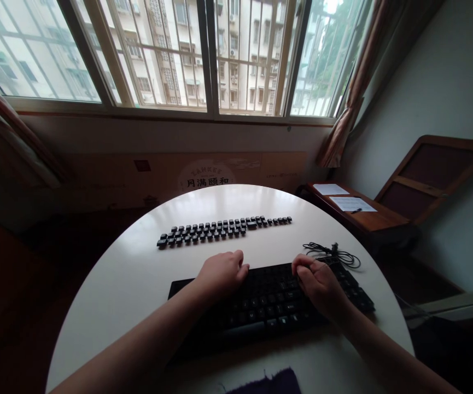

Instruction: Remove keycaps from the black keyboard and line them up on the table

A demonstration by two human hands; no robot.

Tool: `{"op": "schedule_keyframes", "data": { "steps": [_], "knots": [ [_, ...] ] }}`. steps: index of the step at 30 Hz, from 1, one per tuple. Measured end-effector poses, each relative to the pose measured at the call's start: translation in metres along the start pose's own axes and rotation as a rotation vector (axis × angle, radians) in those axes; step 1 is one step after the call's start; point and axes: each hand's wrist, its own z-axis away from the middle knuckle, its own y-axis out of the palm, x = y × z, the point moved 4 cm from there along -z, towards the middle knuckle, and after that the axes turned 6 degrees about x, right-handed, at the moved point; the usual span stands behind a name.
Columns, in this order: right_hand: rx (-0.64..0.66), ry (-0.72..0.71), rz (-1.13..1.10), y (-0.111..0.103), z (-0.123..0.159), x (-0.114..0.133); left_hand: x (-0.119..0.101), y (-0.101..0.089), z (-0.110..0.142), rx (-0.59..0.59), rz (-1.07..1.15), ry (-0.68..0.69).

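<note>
Left hand (223,268) and right hand (318,280) are sitting curled, apart, over the keyboard (269,300) on the surface (117,301), hiding from me whether they're gripping anything, while loose keycaps (216,234) are lying in rows beyond the keyboard, risking scattering if a knuckle catches them.

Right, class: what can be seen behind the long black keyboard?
Behind the keyboard, rows of loose black keycaps and a coiled black cable lie on the round white table. The left hand and right hand hide whatever lies directly behind them.
</note>
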Motion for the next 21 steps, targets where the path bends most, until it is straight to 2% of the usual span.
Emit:
{"op": "schedule_keyframes", "data": {
  "steps": [5, 17, 21],
  "knots": [
    [-0.015, 0.059, -0.191, 0.001, -0.002, -0.005, 0.0, 0.001, 0.0, -0.006, -0.017, 0.004],
    [-0.003, 0.057, -0.017, 0.006, -0.007, 0.0, 0.002, 0.002, -0.001, -0.019, 0.001, 0.012],
    [0.015, 0.093, -0.033, 0.007, -0.01, -0.002, 0.002, 0.002, -0.001, -0.013, -0.005, 0.013]
  ]
}}
